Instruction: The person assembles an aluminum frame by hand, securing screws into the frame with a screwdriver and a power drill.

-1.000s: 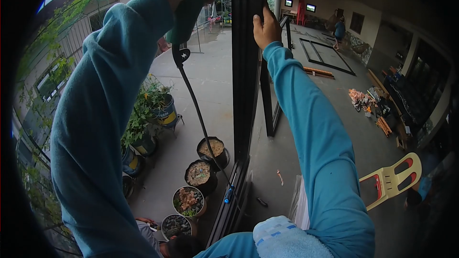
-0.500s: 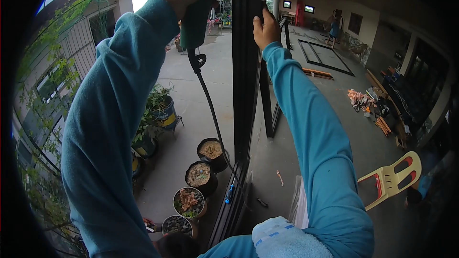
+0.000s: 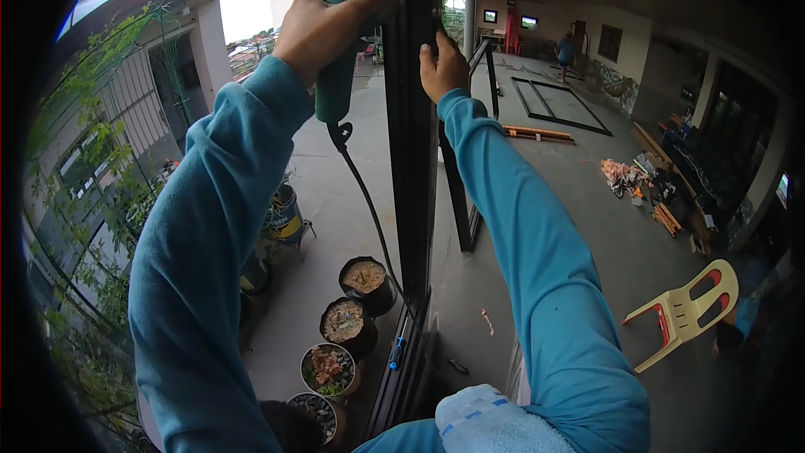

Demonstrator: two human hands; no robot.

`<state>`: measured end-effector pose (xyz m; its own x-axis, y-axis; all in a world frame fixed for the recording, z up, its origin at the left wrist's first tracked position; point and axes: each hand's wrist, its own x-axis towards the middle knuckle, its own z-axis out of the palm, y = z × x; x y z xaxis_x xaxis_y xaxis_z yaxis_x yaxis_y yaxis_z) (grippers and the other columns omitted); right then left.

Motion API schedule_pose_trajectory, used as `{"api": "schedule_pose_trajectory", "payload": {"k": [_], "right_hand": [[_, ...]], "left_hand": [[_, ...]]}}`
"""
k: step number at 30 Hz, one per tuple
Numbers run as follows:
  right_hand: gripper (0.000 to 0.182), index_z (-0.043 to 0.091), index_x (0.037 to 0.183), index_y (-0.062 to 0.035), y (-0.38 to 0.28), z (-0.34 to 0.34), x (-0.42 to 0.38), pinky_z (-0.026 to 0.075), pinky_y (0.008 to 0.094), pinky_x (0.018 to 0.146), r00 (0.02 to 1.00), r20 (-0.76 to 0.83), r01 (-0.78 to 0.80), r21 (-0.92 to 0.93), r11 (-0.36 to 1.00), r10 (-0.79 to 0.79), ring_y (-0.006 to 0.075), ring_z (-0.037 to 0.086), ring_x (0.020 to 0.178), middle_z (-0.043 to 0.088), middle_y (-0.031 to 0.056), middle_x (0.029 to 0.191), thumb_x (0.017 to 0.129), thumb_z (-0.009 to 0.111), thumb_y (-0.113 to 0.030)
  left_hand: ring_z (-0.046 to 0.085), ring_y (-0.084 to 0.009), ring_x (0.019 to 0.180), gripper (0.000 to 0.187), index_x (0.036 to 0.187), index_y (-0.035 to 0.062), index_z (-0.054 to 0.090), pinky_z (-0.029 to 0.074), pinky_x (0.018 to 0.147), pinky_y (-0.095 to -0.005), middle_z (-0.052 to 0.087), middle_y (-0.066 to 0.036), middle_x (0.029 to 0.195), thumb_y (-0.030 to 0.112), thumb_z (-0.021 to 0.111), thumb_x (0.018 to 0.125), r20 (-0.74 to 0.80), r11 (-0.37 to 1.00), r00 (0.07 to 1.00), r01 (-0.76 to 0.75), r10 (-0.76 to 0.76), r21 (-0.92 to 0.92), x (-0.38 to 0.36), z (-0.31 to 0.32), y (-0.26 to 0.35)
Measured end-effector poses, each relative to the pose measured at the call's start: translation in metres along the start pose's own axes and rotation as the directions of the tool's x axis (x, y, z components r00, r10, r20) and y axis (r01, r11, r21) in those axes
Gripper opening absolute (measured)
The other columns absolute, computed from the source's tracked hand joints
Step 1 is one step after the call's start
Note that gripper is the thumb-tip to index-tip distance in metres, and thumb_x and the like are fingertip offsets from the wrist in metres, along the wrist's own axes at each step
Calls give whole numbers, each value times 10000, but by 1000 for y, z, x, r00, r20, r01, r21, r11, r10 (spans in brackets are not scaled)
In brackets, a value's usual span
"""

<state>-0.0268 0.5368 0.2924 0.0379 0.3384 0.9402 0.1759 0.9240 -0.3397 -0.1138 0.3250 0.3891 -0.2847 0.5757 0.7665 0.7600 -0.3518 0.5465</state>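
My left hand point(image 3: 327, 32) is wrapped around the grip of a green corded power drill point(image 3: 335, 88). The drill's front end meets the upright black metal frame point(image 3: 412, 168); a drill bit does not show. From the grip's lower end a black cord point(image 3: 366, 180) hangs down with a small black piece attached. On the frame's other side my right hand point(image 3: 444, 69) grips the edge, thumb toward me and fingers partly hidden. A blue-handled screwdriver point(image 3: 397, 354) lies along the bottom track.
Several potted plants point(image 3: 344, 320) stand left of the frame. At right are a cream plastic chair point(image 3: 689, 306), a pile of scraps point(image 3: 627, 178) and a flat black frame point(image 3: 562, 105) on the floor. A person point(image 3: 565, 52) stands at the back; another is partly visible beyond the chair.
The view has tilted upward and shifted, so the drill and both hands now appear lower and farther left. Both hands keep their hold. The person at the back has changed posture.
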Motion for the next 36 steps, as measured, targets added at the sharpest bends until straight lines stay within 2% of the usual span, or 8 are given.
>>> {"api": "schedule_pose_trajectory", "payload": {"k": [8,16,22,26,30,32,35,36], "right_hand": [[429,486,1266,23,5,-1,1,462,422,957,987,-35,159,7,987,-159,389,536,1130,510,239,1277,870,527,-140],[489,437,1306,45,11,-7,5,447,409,988,973,3,233,42,972,-233,398,500,1181,476,254,1316,854,548,-101],[495,426,1317,48,8,-8,5,442,403,998,982,53,181,48,982,-183,385,490,1204,461,247,1342,860,539,-106],[479,441,1313,40,12,-1,3,431,399,1011,980,28,198,-8,980,-198,376,491,1210,476,246,1331,871,532,-120],[459,466,1286,45,16,3,5,433,405,1008,978,5,206,1,978,-206,387,507,1188,499,255,1301,869,540,-134],[456,467,1282,45,11,0,4,441,409,998,983,13,186,-17,982,-185,389,518,1172,512,254,1285,869,540,-134],[467,453,1299,47,10,-3,5,459,406,977,989,103,106,0,994,-105,392,532,1151,501,246,1303,876,531,-133],[467,453,1299,47,10,-3,4,459,406,977,989,104,104,3,995,-104,392,532,1151,501,246,1303,876,531,-133]], "left_hand": [[641,-150,655,554,1076,-1,574,583,630,-273,624,-108,871,455,701,788,171,999,984,48,-43,-25,16,-25,19],[659,-198,701,554,1191,10,571,547,669,-320,668,-142,880,346,680,765,42,919,952,-304,304,251,-23,10,0],[623,-129,688,479,1163,13,571,533,616,-257,623,-60,865,331,693,826,123,992,992,24,-8,-126,4,-31,-10],[646,-192,619,509,1118,27,578,563,561,-262,623,-125,817,390,714,788,365,990,928,25,-74,136,64,-51,45],[595,-141,683,301,986,34,670,510,616,-274,652,-83,877,280,645,815,333,903,925,25,-184,428,33,-18,117],[682,-256,677,522,1127,38,568,588,627,-304,657,-168,855,358,745,753,410,677,820,-566,400,471,35,9,62],[695,-340,744,503,1171,39,547,587,720,-401,683,-191,876,233,741,750,299,616,854,-515,425,596,-16,19,13],[703,-290,731,623,1267,12,500,591,654,-350,676,-215,880,339,691,772,291,618,828,-554,479,558,-18,12,-9]]}}
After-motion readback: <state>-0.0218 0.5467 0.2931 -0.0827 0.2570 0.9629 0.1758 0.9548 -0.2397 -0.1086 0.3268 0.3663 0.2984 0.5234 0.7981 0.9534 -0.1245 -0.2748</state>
